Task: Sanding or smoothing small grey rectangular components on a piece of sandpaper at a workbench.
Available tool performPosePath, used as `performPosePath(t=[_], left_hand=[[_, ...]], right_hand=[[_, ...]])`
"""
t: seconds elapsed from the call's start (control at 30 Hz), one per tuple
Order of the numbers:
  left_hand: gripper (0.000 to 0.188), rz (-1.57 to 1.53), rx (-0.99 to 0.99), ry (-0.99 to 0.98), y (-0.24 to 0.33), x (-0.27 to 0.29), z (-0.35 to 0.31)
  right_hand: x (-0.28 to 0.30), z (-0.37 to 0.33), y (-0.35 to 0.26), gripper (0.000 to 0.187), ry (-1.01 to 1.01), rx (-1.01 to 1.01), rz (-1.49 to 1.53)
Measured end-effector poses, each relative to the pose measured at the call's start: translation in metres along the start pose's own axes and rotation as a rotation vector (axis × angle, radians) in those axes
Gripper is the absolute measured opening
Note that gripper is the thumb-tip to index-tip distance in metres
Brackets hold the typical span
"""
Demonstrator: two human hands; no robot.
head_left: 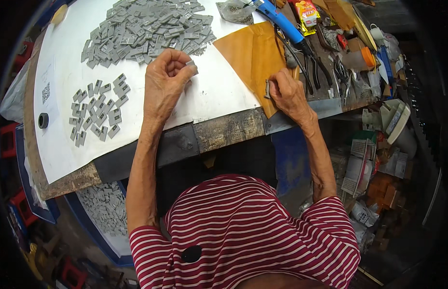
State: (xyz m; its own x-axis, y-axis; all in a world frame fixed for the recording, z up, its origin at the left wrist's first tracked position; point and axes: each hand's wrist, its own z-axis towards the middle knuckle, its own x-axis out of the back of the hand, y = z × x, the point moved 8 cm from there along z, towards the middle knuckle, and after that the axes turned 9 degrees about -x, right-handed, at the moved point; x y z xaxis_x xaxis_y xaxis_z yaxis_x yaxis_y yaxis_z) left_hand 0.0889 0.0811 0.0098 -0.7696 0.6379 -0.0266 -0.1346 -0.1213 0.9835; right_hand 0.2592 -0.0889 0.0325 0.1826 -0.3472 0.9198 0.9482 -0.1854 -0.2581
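Note:
My left hand (166,82) is over the white sheet, thumb and fingertips pinching a small grey plate (192,66). Just beyond it rises a big heap of the same flat grey pieces (147,33). My right hand (289,94) is closed at the edge of the brown paper (253,53), gripping a narrow grey piece (267,89) whose full shape the fingers hide. Left of my left hand, a loose group of grey plates with dark slots (99,107) lies spread on the white sheet (219,91).
Pliers (325,72), a blue-handled tool (279,19) and other hand tools crowd the right of the bench. A clear bag of small parts (236,12) lies at the back. A black ring (43,120) sits at the left. Below the bench, a blue bin (84,219) holds many grey pieces.

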Motion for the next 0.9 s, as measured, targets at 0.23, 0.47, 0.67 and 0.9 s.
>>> performPosePath(t=[0.23,0.47,0.67,0.9], left_hand=[[0.012,-0.030,0.034,-0.029,-0.0031,-0.0045,-0.0004],[0.012,-0.043,0.050,-0.044,-0.0044,-0.0063,-0.0006],[0.013,-0.009,0.064,-0.103,-0.0080,-0.0079,-0.0006],[0.011,-0.031,0.054,-0.074,-0.0055,-0.0073,-0.0004]], right_hand=[[-0.0007,0.0008,0.0015,0.012,-0.037,0.006,0.017],[0.0054,0.0038,-0.0045,0.017,-0.049,0.050,0.030],[0.0000,0.0040,-0.0030,0.010,-0.111,0.031,0.011],[-0.0015,0.0045,-0.0051,0.014,-0.092,0.083,-0.057]])
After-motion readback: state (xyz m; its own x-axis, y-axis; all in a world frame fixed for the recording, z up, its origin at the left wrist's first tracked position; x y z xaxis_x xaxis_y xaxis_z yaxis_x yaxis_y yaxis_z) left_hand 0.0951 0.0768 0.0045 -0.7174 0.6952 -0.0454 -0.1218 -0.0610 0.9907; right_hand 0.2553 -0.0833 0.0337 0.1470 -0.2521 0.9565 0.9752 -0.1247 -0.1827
